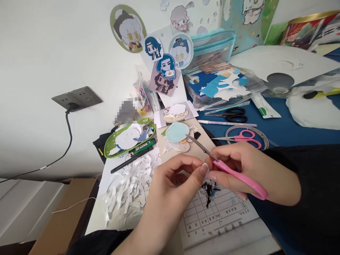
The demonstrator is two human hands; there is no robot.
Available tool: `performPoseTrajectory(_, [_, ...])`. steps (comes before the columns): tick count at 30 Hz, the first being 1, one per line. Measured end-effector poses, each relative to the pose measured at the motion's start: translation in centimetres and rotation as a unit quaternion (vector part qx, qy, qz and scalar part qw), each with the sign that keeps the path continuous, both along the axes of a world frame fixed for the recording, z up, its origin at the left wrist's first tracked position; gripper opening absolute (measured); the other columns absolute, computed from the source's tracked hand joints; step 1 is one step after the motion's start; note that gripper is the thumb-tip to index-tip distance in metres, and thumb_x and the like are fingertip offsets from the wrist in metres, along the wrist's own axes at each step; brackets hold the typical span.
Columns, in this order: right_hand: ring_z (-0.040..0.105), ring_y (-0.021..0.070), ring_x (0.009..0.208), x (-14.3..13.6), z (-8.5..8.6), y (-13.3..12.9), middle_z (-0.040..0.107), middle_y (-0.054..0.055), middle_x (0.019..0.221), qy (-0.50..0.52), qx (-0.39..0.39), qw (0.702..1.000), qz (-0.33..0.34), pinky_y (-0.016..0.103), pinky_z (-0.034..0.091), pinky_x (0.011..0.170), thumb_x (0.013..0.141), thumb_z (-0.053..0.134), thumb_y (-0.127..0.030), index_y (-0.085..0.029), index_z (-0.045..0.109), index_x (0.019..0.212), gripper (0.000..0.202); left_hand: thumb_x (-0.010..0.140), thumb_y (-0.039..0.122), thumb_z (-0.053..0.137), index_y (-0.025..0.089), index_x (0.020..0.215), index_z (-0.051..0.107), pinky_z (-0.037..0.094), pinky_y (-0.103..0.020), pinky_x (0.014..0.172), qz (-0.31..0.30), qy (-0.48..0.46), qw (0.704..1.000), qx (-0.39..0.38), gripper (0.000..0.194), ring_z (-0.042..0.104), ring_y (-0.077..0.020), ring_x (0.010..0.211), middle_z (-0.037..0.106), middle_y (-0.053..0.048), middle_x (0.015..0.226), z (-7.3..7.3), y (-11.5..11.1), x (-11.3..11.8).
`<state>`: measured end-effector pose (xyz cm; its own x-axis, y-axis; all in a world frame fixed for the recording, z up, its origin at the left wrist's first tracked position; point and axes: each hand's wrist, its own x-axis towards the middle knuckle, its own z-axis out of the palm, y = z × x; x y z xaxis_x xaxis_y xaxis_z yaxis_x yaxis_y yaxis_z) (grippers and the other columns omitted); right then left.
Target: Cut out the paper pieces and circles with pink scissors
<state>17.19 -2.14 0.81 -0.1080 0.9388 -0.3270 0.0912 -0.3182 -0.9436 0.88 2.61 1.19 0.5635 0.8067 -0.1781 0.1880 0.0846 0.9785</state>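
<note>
My left hand pinches a small white scrap of paper between thumb and fingertip. Close beside it, my right hand is closed around pink-handled scissors. Their blades point away to the upper left, and the tips overlap the light-blue oval paper cutout in view. Both hands are nearly touching at the fingertips. Below them, black and blue snippets lie on a printed form. My right fingers are partly hidden behind the handle.
White paper shavings heap at the left, beside a black pen and a green tray of cutouts. A second pink scissors, black scissors and a white-green tube lie right. Character cutouts stand behind.
</note>
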Motion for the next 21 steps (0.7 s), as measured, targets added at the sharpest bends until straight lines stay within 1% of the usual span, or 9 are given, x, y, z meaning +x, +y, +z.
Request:
performPoseTrajectory(3, [0.041,0.0058,0.037,0.4,0.2,-0.2,0.042,-0.011,0.046,0.002,0.006,1.000,0.022,0.017,0.036,0.036,0.070,0.068,-0.014,-0.019,0.055,0.067,0.014,0.080,0.024,0.067,0.016,0.072,0.065,0.040,-0.014,0.052,0.005,-0.023,1.000,0.000,0.012,0.047,-0.0059,0.056,0.062,0.002,0.069,0.1,-0.1,0.1])
performPoseTrajectory(5, [0.040,0.0073,0.041,0.9,0.0,-0.5,0.042,-0.009,0.048,-0.013,0.041,0.998,0.042,0.019,0.035,0.040,0.070,0.067,-0.020,-0.018,0.058,0.069,0.010,0.081,0.022,0.066,0.015,0.072,0.065,0.043,-0.013,0.053,0.012,-0.038,0.999,-0.013,0.012,0.050,-0.0051,0.055,0.063,0.002,0.068,0.1,0.0,0.1])
performPoseTrajectory(8, [0.039,0.0090,0.045,1.7,-0.3,-0.8,0.041,-0.008,0.049,-0.052,0.082,0.992,0.078,0.021,0.032,0.044,0.071,0.066,-0.029,-0.017,0.060,0.072,0.014,0.082,0.023,0.065,0.015,0.073,0.063,0.044,-0.011,0.049,0.022,-0.050,0.997,-0.062,0.012,0.052,-0.0040,0.049,0.065,0.001,0.064,0.1,0.1,0.1])
performPoseTrajectory(10, [0.038,0.0099,0.045,2.0,-0.4,-0.9,0.040,-0.008,0.050,-0.079,0.079,0.989,0.096,0.022,0.031,0.044,0.070,0.066,-0.032,-0.017,0.061,0.074,0.016,0.082,0.023,0.065,0.015,0.074,0.062,0.044,-0.010,0.045,0.024,-0.059,0.994,-0.088,0.012,0.052,-0.0034,0.046,0.066,0.001,0.064,0.0,0.2,-0.1])
performPoseTrajectory(14, [0.039,0.0116,0.046,1.9,-0.6,-0.9,0.041,-0.007,0.050,-0.112,0.051,0.987,0.106,0.025,0.033,0.046,0.070,0.064,-0.032,-0.019,0.063,0.076,0.014,0.082,0.024,0.066,0.015,0.076,0.064,0.045,-0.009,0.042,0.022,-0.071,0.993,-0.096,0.011,0.051,-0.0038,0.044,0.064,0.002,0.061,-0.3,0.5,-0.4])
performPoseTrajectory(18, [0.039,0.0128,0.047,1.5,-0.9,-1.0,0.046,-0.005,0.053,-0.132,0.043,0.985,0.103,0.026,0.034,0.046,0.069,0.064,-0.033,-0.021,0.064,0.076,0.013,0.082,0.024,0.067,0.015,0.075,0.065,0.046,-0.010,0.043,0.019,-0.067,0.992,-0.102,0.011,0.051,-0.0039,0.045,0.062,0.002,0.058,-0.3,0.6,-0.4])
performPoseTrajectory(21, [0.038,0.0125,0.046,1.3,-0.9,-1.2,0.046,-0.005,0.053,-0.141,0.046,0.984,0.095,0.025,0.034,0.045,0.069,0.063,-0.031,-0.022,0.063,0.075,0.011,0.082,0.024,0.066,0.015,0.071,0.065,0.045,-0.010,0.043,0.019,-0.062,0.993,-0.100,0.014,0.049,-0.0036,0.044,0.061,0.003,0.059,-0.1,0.6,-0.3])
